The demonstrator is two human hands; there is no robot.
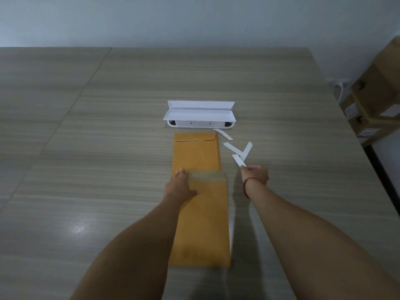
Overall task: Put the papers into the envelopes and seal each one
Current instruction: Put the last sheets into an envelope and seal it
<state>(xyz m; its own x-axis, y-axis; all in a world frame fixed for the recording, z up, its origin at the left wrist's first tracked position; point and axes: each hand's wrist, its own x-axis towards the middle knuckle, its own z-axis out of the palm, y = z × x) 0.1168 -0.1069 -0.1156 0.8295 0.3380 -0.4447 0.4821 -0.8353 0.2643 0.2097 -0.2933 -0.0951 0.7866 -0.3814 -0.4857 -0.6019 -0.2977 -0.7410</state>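
One manila envelope (pixel 196 151) lies further back on the counter (pixel 86 148) with its flap closed, so it seems finished. The near envelope (pixel 205 217) has its flap open with the glue band bare. The left hand (pixel 179 187) presses flat on it. The right hand (pixel 256 174) fingers pinch a white peel strip (pixel 238 160) beside other discarded strips (pixel 237 149). Folding and sealing remains. No writing is readable anywhere.
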